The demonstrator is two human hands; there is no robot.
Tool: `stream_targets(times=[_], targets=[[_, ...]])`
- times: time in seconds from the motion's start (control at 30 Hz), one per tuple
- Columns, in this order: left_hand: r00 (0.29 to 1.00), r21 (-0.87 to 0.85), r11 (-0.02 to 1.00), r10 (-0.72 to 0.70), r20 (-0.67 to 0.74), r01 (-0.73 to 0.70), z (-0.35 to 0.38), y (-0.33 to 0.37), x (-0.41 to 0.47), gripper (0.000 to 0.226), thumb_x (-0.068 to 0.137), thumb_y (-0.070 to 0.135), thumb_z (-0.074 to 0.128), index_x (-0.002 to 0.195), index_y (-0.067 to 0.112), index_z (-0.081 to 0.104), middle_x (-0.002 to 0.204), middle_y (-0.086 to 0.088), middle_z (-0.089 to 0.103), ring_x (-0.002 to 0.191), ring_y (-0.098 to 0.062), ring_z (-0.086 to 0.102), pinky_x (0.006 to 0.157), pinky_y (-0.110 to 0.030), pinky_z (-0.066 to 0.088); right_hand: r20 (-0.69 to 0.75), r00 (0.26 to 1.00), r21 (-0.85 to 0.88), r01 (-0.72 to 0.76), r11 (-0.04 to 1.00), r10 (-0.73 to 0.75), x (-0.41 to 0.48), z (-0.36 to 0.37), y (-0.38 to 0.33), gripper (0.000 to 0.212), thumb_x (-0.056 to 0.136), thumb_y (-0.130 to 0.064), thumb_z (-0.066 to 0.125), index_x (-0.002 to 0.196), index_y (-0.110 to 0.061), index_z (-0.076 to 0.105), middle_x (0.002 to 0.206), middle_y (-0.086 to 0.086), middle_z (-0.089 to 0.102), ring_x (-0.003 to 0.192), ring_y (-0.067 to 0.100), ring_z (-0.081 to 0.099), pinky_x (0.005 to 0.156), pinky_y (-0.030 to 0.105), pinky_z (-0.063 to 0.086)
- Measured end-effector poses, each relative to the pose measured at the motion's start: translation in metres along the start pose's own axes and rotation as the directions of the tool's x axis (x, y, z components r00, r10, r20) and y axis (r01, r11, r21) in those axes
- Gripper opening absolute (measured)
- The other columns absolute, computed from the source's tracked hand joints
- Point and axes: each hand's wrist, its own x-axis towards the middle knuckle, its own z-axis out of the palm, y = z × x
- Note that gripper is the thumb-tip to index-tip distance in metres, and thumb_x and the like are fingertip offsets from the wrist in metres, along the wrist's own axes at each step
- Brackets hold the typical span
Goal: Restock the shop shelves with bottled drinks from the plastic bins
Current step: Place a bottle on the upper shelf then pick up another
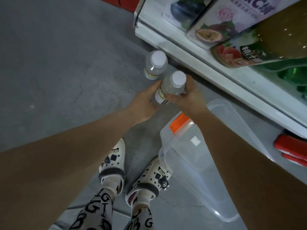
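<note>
Two clear bottled drinks with white caps are below the white shelf's (207,67) front edge. The nearer bottle (172,86) is gripped from both sides: my left hand (144,105) cups its labelled lower part and my right hand (191,97) wraps its shoulder. The farther bottle (155,65) is just beyond my left fingertips; I cannot tell whether it stands on something or is touched. A clear plastic bin (167,146) with an orange latch (179,122) lies on the floor under my right forearm and looks empty.
The shelf holds drink cartons with fruit pictures (214,25), a large bottle of amber drink (265,42) and green bottles (292,75). Red packs (289,145) sit on a lower level at right. My feet in white clogs (113,165) stand on the grey concrete floor (58,63).
</note>
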Motion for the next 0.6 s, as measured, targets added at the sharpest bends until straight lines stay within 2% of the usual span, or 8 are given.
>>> stream_targets(times=[0.1,0.17,0.2,0.23,0.3,0.37,0.5,0.6], targets=[[1.000,-0.034,0.999,-0.007,0.017,0.008,-0.005,0.003,-0.023,0.082,0.086,-0.006,0.066,0.150,0.029,0.028,0.138,0.009,0.048,0.126,-0.006,0.047,0.105,-0.024,0.038,0.052,0.996,0.228,-0.081,0.970,0.071,-0.026,0.000,-0.007,0.077,0.072,-0.028,0.088,0.138,-0.021,0.050,0.127,-0.004,0.065,0.114,0.017,0.065,0.101,0.044,0.053],[1.000,0.007,1.000,-0.021,0.020,0.021,-0.011,0.004,-0.039,0.087,0.082,-0.002,0.073,0.152,0.023,0.028,0.144,0.005,0.048,0.130,-0.012,0.048,0.110,-0.028,0.038,0.092,0.993,0.350,-0.102,0.931,0.075,-0.047,-0.001,-0.017,0.071,0.077,-0.020,0.086,0.139,-0.017,0.051,0.125,-0.001,0.068,0.112,0.015,0.067,0.097,0.036,0.055],[0.999,0.028,0.999,-0.027,0.024,0.026,-0.015,0.006,-0.049,0.089,0.081,-0.001,0.075,0.153,0.020,0.028,0.146,0.005,0.047,0.131,-0.010,0.047,0.111,-0.025,0.037,0.115,0.991,0.394,-0.110,0.913,0.069,-0.058,-0.001,-0.024,0.066,0.080,-0.016,0.084,0.138,-0.016,0.052,0.124,0.000,0.068,0.111,0.013,0.067,0.094,0.031,0.056],[0.999,0.031,0.999,-0.037,0.037,0.035,-0.020,0.009,-0.059,0.090,0.079,-0.003,0.076,0.153,0.019,0.028,0.146,0.007,0.046,0.129,-0.004,0.046,0.108,-0.016,0.036,0.137,0.988,0.431,-0.121,0.894,0.067,-0.069,-0.002,-0.031,0.062,0.083,-0.014,0.081,0.138,-0.016,0.053,0.124,0.000,0.069,0.110,0.012,0.068,0.091,0.027,0.056],[0.996,0.023,0.998,-0.058,0.075,0.056,-0.030,0.019,-0.081,0.092,0.078,-0.009,0.074,0.152,0.019,0.029,0.137,0.014,0.046,0.118,0.011,0.044,0.093,0.002,0.032,0.186,0.980,0.484,-0.153,0.862,0.069,-0.093,-0.006,-0.046,0.057,0.086,-0.014,0.078,0.138,-0.019,0.053,0.123,-0.002,0.069,0.107,0.008,0.068,0.089,0.024,0.055],[0.987,0.023,0.997,-0.075,0.141,0.072,-0.042,0.032,-0.104,0.091,0.078,-0.009,0.074,0.149,0.027,0.031,0.133,0.020,0.050,0.114,0.013,0.048,0.091,0.002,0.036,0.246,0.967,0.515,-0.183,0.837,0.060,-0.117,-0.016,-0.060,0.053,0.089,-0.015,0.073,0.138,-0.018,0.053,0.123,0.000,0.069,0.104,0.006,0.069,0.086,0.022,0.055],[0.957,0.019,0.995,-0.104,0.271,0.103,-0.061,0.061,-0.149,0.088,0.077,-0.008,0.075,0.138,0.042,0.034,0.115,0.035,0.061,0.108,0.013,0.059,0.088,-0.006,0.045,0.336,0.941,0.537,-0.234,0.811,0.048,-0.165,-0.038,-0.083,0.052,0.092,-0.021,0.071,0.140,-0.019,0.051,0.130,0.005,0.066,0.118,0.017,0.065,0.101,0.037,0.054],[0.929,0.063,0.993,-0.115,0.352,0.099,-0.069,0.097,-0.184,0.089,0.078,0.000,0.078,0.134,0.051,0.032,0.119,0.026,0.063,0.107,0.007,0.061,0.088,-0.011,0.048,0.376,0.926,0.530,-0.245,0.812,0.034,-0.204,-0.058,-0.106,0.050,0.092,-0.026,0.067,0.139,-0.018,0.052,0.130,0.008,0.066,0.120,0.024,0.064,0.103,0.043,0.051]])
